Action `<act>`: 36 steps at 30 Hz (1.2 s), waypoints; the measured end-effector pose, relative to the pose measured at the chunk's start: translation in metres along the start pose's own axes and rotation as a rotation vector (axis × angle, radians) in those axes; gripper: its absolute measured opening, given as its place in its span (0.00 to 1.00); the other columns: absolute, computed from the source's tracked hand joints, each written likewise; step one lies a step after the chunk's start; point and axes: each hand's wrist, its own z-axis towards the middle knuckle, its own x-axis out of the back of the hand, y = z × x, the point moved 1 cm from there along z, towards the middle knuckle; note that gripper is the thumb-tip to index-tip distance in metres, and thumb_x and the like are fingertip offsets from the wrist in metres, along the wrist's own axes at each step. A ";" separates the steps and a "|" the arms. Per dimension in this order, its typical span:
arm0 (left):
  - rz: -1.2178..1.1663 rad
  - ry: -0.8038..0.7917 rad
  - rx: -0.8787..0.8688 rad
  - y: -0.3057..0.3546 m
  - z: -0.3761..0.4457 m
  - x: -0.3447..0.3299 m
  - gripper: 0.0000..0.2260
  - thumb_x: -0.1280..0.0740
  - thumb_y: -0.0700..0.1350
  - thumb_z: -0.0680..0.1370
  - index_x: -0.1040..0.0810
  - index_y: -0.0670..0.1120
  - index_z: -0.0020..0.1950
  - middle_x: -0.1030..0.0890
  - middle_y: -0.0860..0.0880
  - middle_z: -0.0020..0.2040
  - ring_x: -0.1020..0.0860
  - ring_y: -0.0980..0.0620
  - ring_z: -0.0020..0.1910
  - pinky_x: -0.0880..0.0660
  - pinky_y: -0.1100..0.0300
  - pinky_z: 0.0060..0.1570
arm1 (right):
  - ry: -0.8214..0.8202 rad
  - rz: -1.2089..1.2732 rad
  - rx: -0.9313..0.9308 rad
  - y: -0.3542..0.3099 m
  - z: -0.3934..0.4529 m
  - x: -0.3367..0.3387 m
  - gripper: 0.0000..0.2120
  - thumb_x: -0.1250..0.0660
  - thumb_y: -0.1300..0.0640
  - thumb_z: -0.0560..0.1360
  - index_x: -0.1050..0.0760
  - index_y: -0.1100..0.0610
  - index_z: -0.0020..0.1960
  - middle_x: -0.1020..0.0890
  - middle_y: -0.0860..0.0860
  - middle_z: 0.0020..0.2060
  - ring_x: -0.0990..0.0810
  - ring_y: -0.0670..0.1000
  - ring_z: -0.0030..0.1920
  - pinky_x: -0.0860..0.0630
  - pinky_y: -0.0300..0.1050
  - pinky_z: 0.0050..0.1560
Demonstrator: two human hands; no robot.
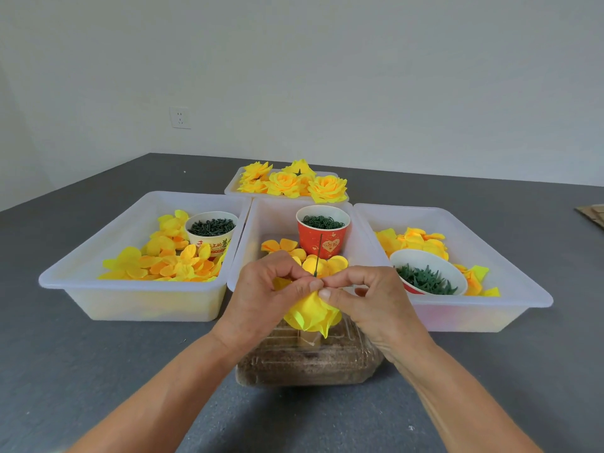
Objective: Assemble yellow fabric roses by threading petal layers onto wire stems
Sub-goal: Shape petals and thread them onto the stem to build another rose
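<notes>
A half-built yellow fabric rose (310, 313) hangs upside down between my hands, above a clear plastic box. A thin green wire stem (317, 256) stands up out of its base. My left hand (271, 289) grips the rose from the left, thumb and forefinger pinching at the stem's foot. From the right, my right hand (362, 299) pinches the same spot with thumb and forefinger. Loose yellow petal layers (163, 259) lie in the left tray. More petal layers (415, 240) fill the right tray. What my fingertips hold at the stem is hidden.
Three white trays stand side by side: left tray (130, 289), middle tray (271, 220), right tray (490, 302). A red cup (322, 237), a white cup (210, 228) and a bowl (428, 271) hold green parts. Finished roses (294, 181) fill a far tray. A clear plastic box (307, 358) sits below my hands.
</notes>
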 end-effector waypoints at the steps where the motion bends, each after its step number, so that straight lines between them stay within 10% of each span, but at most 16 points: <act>1: -0.030 0.004 0.012 -0.001 0.000 -0.001 0.06 0.29 0.48 0.68 0.18 0.47 0.36 0.22 0.51 0.34 0.27 0.57 0.35 0.31 0.67 0.37 | -0.002 0.009 -0.007 0.000 0.000 0.000 0.04 0.25 0.62 0.68 0.16 0.55 0.41 0.15 0.51 0.41 0.22 0.36 0.38 0.29 0.24 0.37; 11: -0.158 -0.164 0.103 0.007 0.012 0.002 0.07 0.28 0.44 0.65 0.20 0.41 0.34 0.22 0.51 0.29 0.27 0.56 0.31 0.31 0.67 0.31 | -0.104 0.073 -0.030 0.001 0.005 0.015 0.02 0.25 0.59 0.68 0.16 0.54 0.40 0.15 0.50 0.39 0.21 0.42 0.39 0.23 0.44 0.48; 18: -0.082 -0.175 0.087 0.010 0.015 0.004 0.06 0.28 0.45 0.65 0.20 0.43 0.33 0.22 0.50 0.30 0.27 0.56 0.31 0.30 0.66 0.32 | -0.162 0.072 0.014 0.005 0.007 0.015 0.05 0.25 0.61 0.68 0.18 0.53 0.36 0.18 0.42 0.33 0.24 0.33 0.32 0.28 0.28 0.38; 26: -0.052 -0.217 0.132 0.016 0.022 0.007 0.06 0.28 0.45 0.63 0.20 0.42 0.31 0.24 0.51 0.28 0.29 0.59 0.29 0.32 0.68 0.31 | -0.235 0.021 0.008 0.001 0.021 0.029 0.01 0.26 0.58 0.69 0.17 0.55 0.40 0.16 0.46 0.36 0.21 0.39 0.40 0.24 0.36 0.46; 36: 0.010 -0.394 0.183 0.024 0.033 0.019 0.03 0.26 0.45 0.65 0.18 0.47 0.32 0.19 0.44 0.37 0.22 0.51 0.37 0.25 0.61 0.41 | -0.007 0.069 -0.060 0.010 0.064 0.074 0.06 0.27 0.62 0.70 0.18 0.53 0.36 0.17 0.43 0.31 0.22 0.34 0.33 0.30 0.25 0.33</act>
